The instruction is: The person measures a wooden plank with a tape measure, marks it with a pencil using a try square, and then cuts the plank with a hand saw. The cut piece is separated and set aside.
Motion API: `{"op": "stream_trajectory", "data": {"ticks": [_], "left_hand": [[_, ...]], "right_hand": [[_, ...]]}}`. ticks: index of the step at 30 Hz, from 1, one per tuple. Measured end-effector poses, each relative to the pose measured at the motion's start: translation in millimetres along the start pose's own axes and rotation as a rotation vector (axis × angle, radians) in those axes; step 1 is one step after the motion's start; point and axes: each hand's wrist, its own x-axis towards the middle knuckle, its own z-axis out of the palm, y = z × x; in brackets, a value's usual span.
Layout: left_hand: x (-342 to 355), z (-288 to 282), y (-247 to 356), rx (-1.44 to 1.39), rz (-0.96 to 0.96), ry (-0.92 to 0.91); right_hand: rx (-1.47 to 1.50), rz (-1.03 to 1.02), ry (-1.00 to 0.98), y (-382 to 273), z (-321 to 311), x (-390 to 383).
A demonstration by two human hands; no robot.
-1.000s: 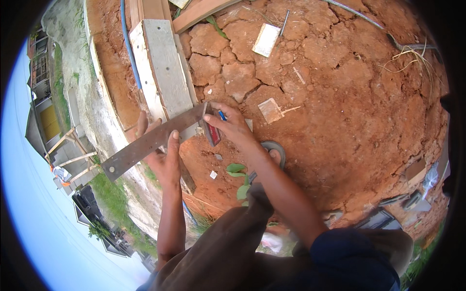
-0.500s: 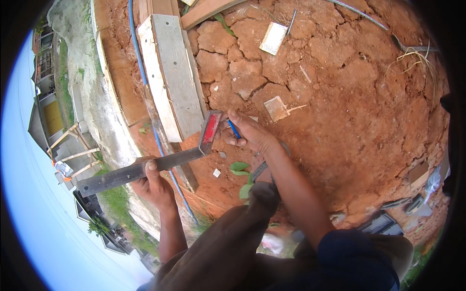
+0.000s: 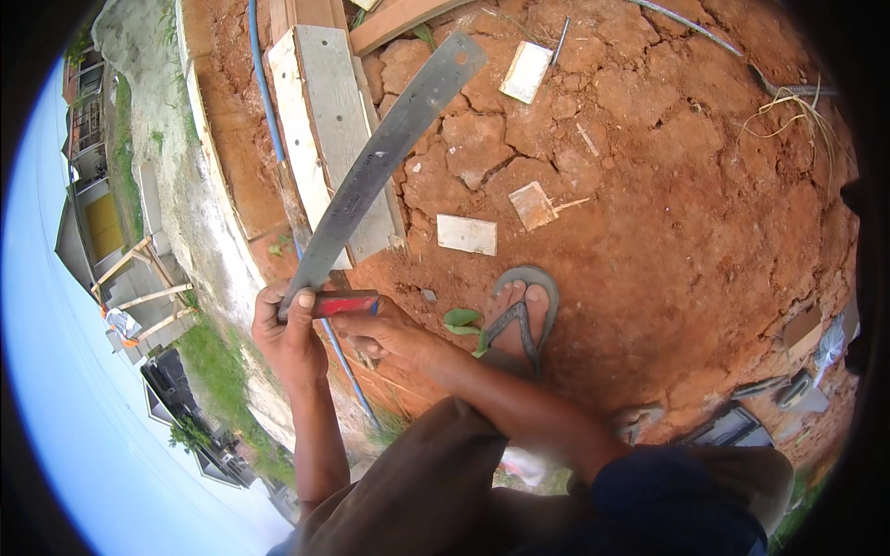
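Note:
My left hand (image 3: 292,338) is closed round the corner of a try square, its thumb pressed on the metal. The square's long steel blade (image 3: 380,162) points up and away to the right, with a hole at its far end. Its short red-faced handle (image 3: 345,304) runs to the right from my left hand. My right hand (image 3: 385,329) is closed just under that handle, its fingers partly hidden. A bit of a blue pencil (image 3: 375,305) shows at the handle's end by my right hand. Behind the blade lies a grey-faced board (image 3: 338,120).
Cracked red soil (image 3: 649,241) spreads to the right, with scraps of white board (image 3: 466,234) lying on it. A blue hose (image 3: 262,83) runs along the left. My sandalled foot (image 3: 524,315) stands below the scraps. Dark items (image 3: 728,426) lie at lower right.
The square has swung round: its blade pointed left and now points up to the far right. The handle has come down beside my left hand, and my right hand has moved down and left.

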Motion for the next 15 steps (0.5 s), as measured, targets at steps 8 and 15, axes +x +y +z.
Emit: {"op": "stream_trajectory", "data": {"ticks": [8, 15], "left_hand": [[55.5, -24.3, 52.8, 0.461, 0.026, -0.151], [65.2, -4.3, 55.6, 0.550, 0.017, -0.346]], "right_hand": [[-0.558, -0.556, 0.917, -61.7, -23.4, -57.5], [-1.284, -0.715, 0.715, -114.4, -51.0, -34.4]]}}
